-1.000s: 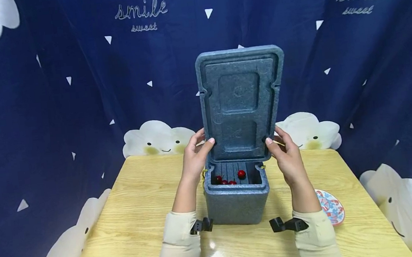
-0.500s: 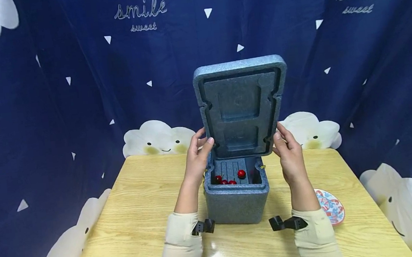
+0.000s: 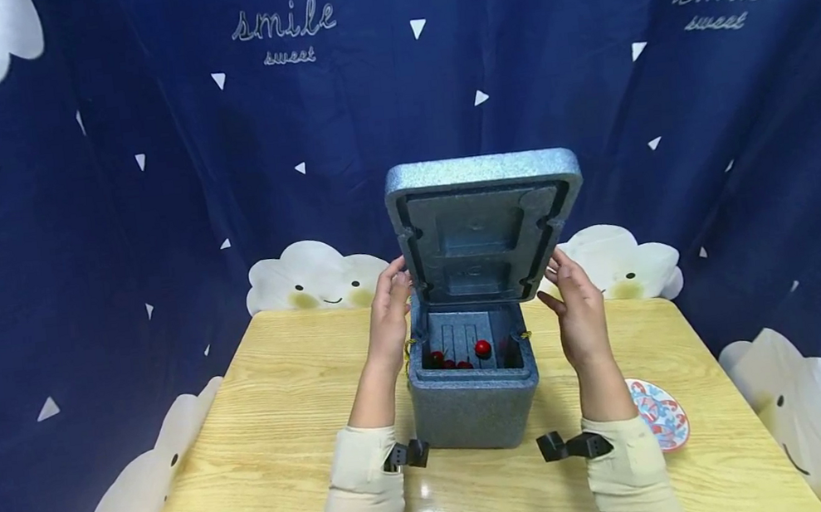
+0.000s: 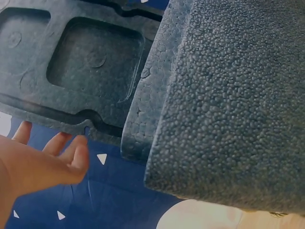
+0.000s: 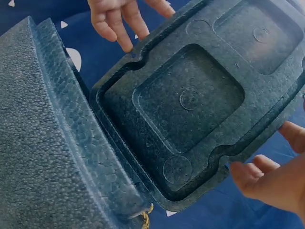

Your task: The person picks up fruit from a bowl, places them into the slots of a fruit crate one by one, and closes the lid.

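A grey-blue foam cooler box [image 3: 475, 412] stands uncovered on the table, with several cherries [image 3: 483, 349] inside. Its lid [image 3: 479, 236] rises at the back, hollow underside facing me, top edge leaning toward me. My left hand [image 3: 389, 317] is at the lid's left edge; in the left wrist view its fingertips [image 4: 57, 143] touch the rim beside a notch, and the thumb is off the underside. At the right edge is my right hand [image 3: 581, 317], fingers [image 5: 293, 134] loosely bent against the rim in the right wrist view. Fingertip parts behind the lid are hidden.
A patterned round plate [image 3: 658, 415] lies to the right, partly behind my right forearm. Yellow cord [image 3: 408, 346] shows at both sides of the box. The wooden table [image 3: 304, 384] ends at a blue cloud-print curtain [image 3: 185, 188].
The lid's top edge has tipped forward and down toward me, showing more of its outer rim. Both thumbs have come off the lid's underside. The box and cherries have stayed put.
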Demonstrator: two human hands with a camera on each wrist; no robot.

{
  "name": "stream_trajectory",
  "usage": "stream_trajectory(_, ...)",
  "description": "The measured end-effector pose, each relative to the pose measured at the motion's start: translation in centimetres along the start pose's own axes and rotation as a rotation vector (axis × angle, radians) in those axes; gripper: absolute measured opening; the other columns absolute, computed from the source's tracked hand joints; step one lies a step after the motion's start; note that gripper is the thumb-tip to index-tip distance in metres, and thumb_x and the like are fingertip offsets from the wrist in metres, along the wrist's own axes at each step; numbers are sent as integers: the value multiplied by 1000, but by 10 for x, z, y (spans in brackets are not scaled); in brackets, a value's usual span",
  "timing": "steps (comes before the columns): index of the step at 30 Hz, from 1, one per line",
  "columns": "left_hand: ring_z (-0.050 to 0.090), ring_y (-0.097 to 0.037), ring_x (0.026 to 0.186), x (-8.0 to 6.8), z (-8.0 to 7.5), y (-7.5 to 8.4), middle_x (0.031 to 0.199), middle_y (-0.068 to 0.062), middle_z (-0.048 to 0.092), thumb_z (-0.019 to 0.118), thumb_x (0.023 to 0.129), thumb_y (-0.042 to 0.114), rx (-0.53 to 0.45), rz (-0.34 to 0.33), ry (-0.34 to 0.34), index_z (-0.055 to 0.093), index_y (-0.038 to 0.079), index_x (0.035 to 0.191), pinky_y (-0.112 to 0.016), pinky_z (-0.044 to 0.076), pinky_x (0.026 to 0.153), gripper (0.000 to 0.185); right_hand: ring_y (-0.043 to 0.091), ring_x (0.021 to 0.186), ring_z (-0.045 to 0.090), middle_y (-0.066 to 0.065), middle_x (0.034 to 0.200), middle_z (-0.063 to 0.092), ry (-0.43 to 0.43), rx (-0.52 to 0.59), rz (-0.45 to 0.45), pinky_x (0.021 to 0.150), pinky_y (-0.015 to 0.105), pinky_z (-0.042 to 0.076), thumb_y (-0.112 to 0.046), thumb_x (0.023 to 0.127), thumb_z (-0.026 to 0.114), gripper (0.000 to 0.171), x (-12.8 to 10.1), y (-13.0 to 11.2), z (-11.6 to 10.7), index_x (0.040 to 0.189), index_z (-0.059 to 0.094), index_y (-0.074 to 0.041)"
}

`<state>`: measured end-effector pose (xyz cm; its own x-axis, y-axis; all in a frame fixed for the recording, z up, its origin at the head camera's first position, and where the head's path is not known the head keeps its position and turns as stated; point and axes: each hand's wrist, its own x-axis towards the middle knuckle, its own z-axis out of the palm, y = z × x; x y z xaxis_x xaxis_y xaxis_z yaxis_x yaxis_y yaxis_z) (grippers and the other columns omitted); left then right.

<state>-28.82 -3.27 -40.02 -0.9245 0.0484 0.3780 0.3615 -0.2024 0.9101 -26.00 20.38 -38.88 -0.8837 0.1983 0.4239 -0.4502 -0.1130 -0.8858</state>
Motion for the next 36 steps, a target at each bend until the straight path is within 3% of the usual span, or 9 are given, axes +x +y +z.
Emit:
stream_trajectory(4, 38, -36, 125, -2, -2, -1, 138, -21, 38, 35, 97, 47, -42, 21, -21, 34, 3, 139, -56, 23, 101, 61, 30, 120, 42, 13, 130, 48, -22, 66, -67, 98, 50, 31, -30, 101, 38, 47, 0, 2, -3, 136, 43, 0)
stream_trajectory(9, 39, -33, 125, -4, -2, 0, 138, -18, 38, 37, 90, 62, -50, 56, -1, 40, 0, 135, -54, 25, 101, 77, 28, 123, 40, 11, 132, 48, -21, 100, -67, 99, 47, 29, -36, 99, 40, 46, -2, 8, -5, 137, 43, -9)
stream_trajectory(17, 34, -34, 127, -6, -2, -6, 137, -23, 37, 32, 98, 47, -58, 39, 5, 36, -6, 137, -55, 25, 99, 66, 26, 114, 43, 8, 115, 55, 21, 215, -74, 90, 38, 38, -33, 100, 37, 38, -1, 9, -5, 118, 59, -8)
stream_trajectory(26, 36, -36, 125, -5, -1, -6, 132, -27, 39, 38, 86, 69, -131, 67, -18, 32, -6, 137, -56, 21, 101, 91, 23, 112, 47, 6, 111, 57, 9, 270, -91, 91, 39, 35, -34, 98, 44, 31, -2, 10, -9, 117, 56, -12)
stream_trajectory(31, 28, -42, 128, -7, -3, -8, 141, -31, 27, 40, 82, 73, -121, 5, -10, 21, -11, 141, -52, 23, 103, 104, 19, 105, 51, 3, 104, 59, -6, 298, -98, 87, 38, 40, -28, 99, 45, 27, -2, 12, -12, 111, 62, -11)
stream_trajectory(33, 28, -42, 129, -8, -4, -9, 142, -31, 25, 40, 85, 69, -108, -11, -4, 19, -11, 141, -51, 24, 103, 101, 17, 101, 52, 3, 103, 60, -17, 317, -103, 85, 36, 42, -24, 100, 43, 26, -2, 13, -13, 110, 63, -11)
stream_trajectory(36, 34, -38, 126, -6, -6, -9, 137, -28, 35, 36, 92, 59, -105, 3, -3, 30, -10, 138, -50, 26, 101, 83, 16, 96, 54, 6, 101, 60, -27, 360, -118, 83, 31, 44, -22, 100, 40, 29, -1, 14, -15, 107, 64, -7)
